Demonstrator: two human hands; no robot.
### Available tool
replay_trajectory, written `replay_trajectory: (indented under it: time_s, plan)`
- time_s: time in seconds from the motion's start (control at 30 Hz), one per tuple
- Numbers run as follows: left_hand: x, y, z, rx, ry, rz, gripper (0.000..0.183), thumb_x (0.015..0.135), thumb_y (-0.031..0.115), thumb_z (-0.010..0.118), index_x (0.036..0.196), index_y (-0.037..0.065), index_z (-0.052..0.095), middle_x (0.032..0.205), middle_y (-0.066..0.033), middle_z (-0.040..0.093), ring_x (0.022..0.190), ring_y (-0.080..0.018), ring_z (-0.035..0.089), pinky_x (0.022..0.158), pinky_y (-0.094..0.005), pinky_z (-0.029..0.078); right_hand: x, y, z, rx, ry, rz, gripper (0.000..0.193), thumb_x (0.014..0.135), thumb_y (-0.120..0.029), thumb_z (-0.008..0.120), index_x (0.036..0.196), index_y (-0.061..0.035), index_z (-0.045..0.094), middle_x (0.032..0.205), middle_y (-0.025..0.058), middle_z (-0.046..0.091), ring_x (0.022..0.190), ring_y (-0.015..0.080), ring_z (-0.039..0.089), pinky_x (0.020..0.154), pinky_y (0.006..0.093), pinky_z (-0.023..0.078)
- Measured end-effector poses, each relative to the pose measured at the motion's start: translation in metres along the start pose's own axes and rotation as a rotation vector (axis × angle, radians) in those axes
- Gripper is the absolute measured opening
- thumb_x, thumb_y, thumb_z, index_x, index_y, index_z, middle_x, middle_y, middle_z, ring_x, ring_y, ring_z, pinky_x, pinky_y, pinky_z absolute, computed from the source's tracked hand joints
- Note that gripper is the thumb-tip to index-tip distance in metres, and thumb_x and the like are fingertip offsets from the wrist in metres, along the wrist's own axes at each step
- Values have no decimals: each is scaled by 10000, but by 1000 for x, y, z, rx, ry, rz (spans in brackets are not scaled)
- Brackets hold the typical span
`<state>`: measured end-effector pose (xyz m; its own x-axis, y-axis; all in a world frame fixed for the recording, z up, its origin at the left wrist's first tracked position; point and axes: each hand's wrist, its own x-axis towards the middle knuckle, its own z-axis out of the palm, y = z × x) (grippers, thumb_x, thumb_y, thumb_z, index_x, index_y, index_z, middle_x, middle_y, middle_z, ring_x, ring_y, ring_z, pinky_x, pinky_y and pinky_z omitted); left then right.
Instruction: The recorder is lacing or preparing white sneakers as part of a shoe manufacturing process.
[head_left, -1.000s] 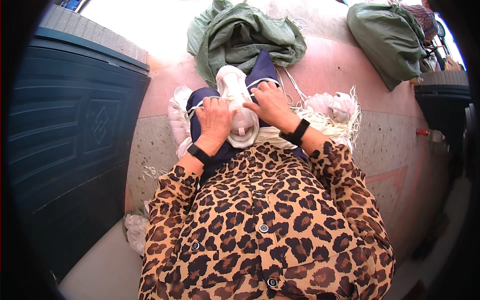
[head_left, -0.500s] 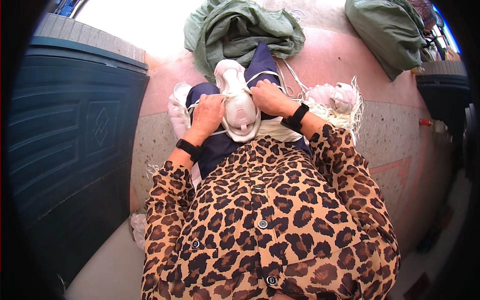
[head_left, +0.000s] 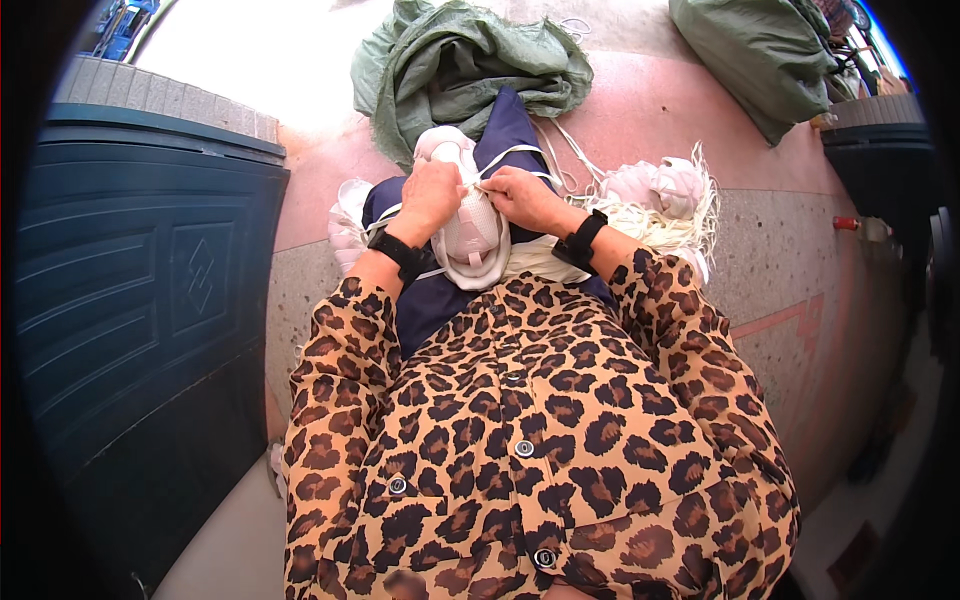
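Note:
A white and pale pink sneaker (head_left: 472, 232) lies across my lap, between my knees. Over its middle, my left hand (head_left: 432, 198) and my right hand (head_left: 525, 200) are close together, fingers pinched on a white shoelace (head_left: 478, 186). Each wrist wears a black band. More white lace loops over my dark blue trouser leg (head_left: 508, 130) on the right. Beside that leg lie several pale pink shoe pieces (head_left: 652, 188) with a heap of loose white laces (head_left: 700, 215). Another pale pink piece (head_left: 346, 222) rests left of my left knee.
A crumpled green sack (head_left: 480, 70) sits just beyond my knees. A fuller green sack (head_left: 760, 65) stands at the far right. A dark blue panelled door (head_left: 150, 240) borders the left. The floor (head_left: 775, 235) is grey speckled stone and pink. A red-capped object (head_left: 846, 223) is at right.
My left hand has moved right and upward over the sneaker. My right hand has shifted slightly left, so the two now nearly meet at the lace.

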<state>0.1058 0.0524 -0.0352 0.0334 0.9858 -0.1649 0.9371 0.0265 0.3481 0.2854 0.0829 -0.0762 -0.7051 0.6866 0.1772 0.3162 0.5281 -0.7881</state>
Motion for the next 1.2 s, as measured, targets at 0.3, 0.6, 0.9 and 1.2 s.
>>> replay_trajectory:
  time_s: [0.3,0.6,0.9,1.2]
  plan:
    - [-7,-12,13,-22,205,175,135,732,111,654,784,12,579,817,-161,597,839,-321,564,716,-399,477,1,-13,-2,68,29,137,128,759,-39,513,856,-10,591,813,181,598,795,335,587,721,401,466]
    - [10,-25,1,-1029,-57,-250,170,774,94,689,900,23,601,752,1,605,635,-43,528,550,-193,427,6,-12,0,-290,-134,-80,152,736,-61,547,876,-46,604,779,128,580,755,303,580,686,394,475]
    - [24,-12,-23,-1330,-79,-324,243,746,58,704,959,7,599,805,-31,622,651,-68,565,548,-190,430,25,-28,-5,-782,-272,-279,100,721,-129,554,801,-91,601,795,37,546,854,195,532,681,336,420]
    - [42,9,-14,-713,-244,-201,393,625,168,752,958,-7,639,846,-98,645,742,-173,606,660,-283,468,54,-131,-144,-395,458,-632,138,739,-43,560,867,-92,543,836,42,518,844,220,508,700,328,423]
